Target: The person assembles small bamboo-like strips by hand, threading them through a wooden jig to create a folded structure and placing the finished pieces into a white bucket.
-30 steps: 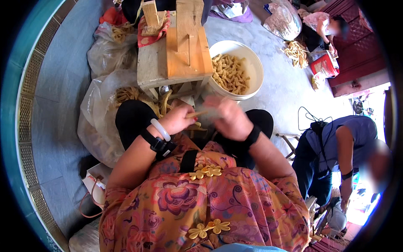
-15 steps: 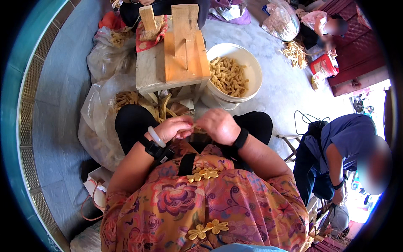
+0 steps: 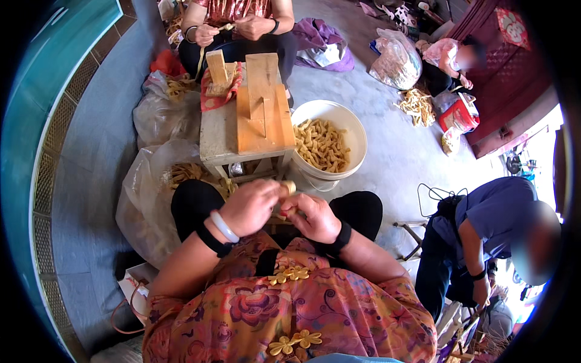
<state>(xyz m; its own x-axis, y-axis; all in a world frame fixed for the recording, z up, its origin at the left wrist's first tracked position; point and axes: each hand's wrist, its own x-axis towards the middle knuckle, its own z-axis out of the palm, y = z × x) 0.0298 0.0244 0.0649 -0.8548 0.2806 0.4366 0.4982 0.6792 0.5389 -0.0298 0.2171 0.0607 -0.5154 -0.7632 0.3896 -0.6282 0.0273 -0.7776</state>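
Both hands meet over the lap, close in front of the person's chest: the left hand (image 3: 253, 206) is curled with its fingers pinched around a small tan piece (image 3: 289, 187) that sticks out at the fingertips, and the right hand (image 3: 313, 216) is closed beside it, its fingers touching the same piece from the other side. How much of the piece lies inside the two grips cannot be told, since the fingers cover most of it. The left wrist carries a pale bangle (image 3: 224, 226) and a black band, the right wrist a black band too. Just beyond the hands stands a low wooden stool (image 3: 219, 136) with an upright wooden jig (image 3: 262, 103) fixed on its top, and a red cloth (image 3: 213, 97) lies draped over its far corner. To the right of the stool, touching its leg, sits a white bucket (image 3: 357, 130) partly filled with short yellow-tan strips (image 3: 321, 145) like the one in the hands. On the left of the stool lie clear plastic bags (image 3: 151, 181) with more yellow strips inside. Across the stool another person sits, their hands (image 3: 230, 29) busy with a strip of the same stuff. At the right edge a person in a blue shirt (image 3: 496, 212) bends forward, well apart from the stool.
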